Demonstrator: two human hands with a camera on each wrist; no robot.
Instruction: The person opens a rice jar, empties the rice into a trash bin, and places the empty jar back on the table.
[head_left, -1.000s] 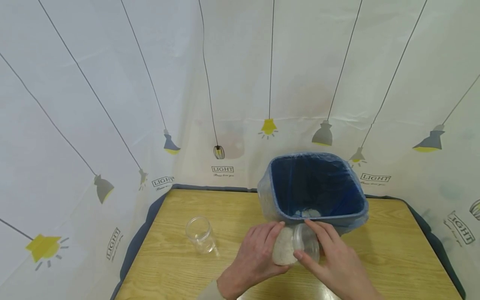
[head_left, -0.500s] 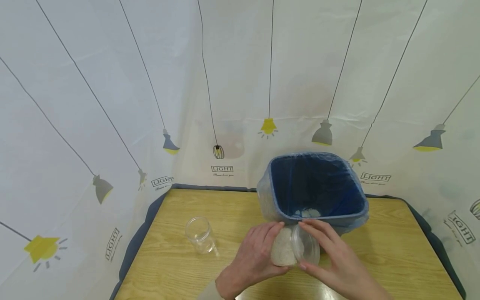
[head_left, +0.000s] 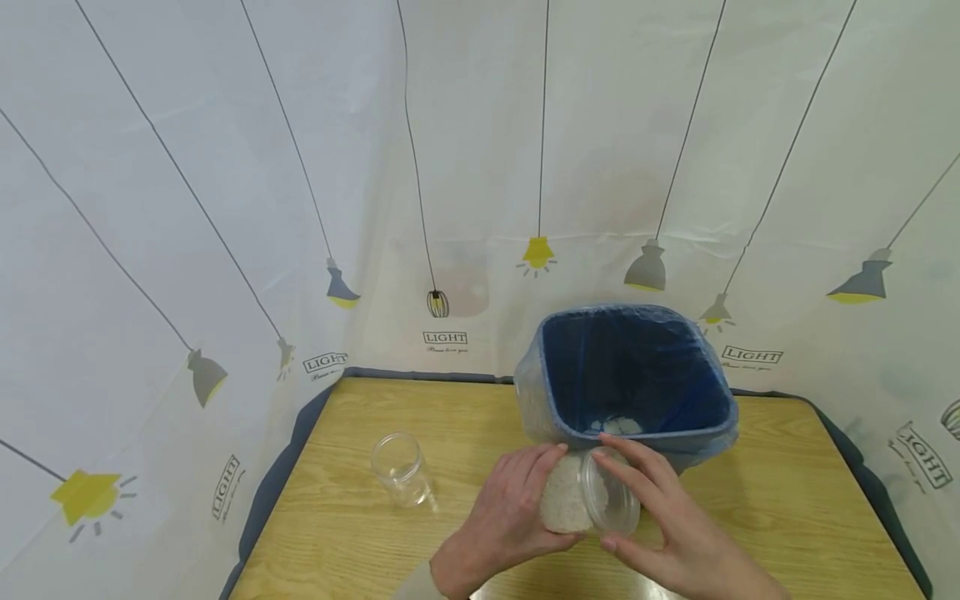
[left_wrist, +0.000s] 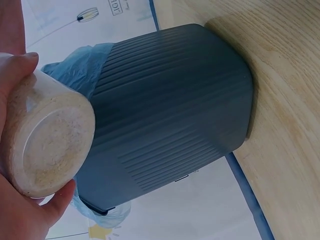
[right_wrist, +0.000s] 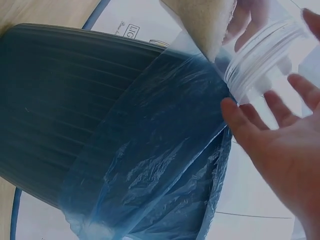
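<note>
My left hand (head_left: 517,500) grips a clear jar (head_left: 566,496) around its body, fingers over the top and thumb beneath. The jar lies tilted on its side; its base faces the left wrist camera, with pale, grainy contents (left_wrist: 57,150) showing through. Its clear ribbed end (right_wrist: 262,60) points right. Around that end, the fingers of my right hand (head_left: 671,517) are spread and loosely bent; whether they touch it is hard to tell. Just beyond the jar stands a bin (head_left: 528,392) lined with a blue bag (right_wrist: 165,140), with some pale stuff (head_left: 621,427) inside.
An upright clear glass jar or cup (head_left: 401,471) stands on the wooden table (head_left: 345,550) to the left. A white sheet (head_left: 480,167) printed with hanging lamps encloses the table at the back and sides.
My right thumb and fingers have spread apart around the jar's ribbed end, the thumb sliding down. My left hand holds the jar almost still, turned slightly.
</note>
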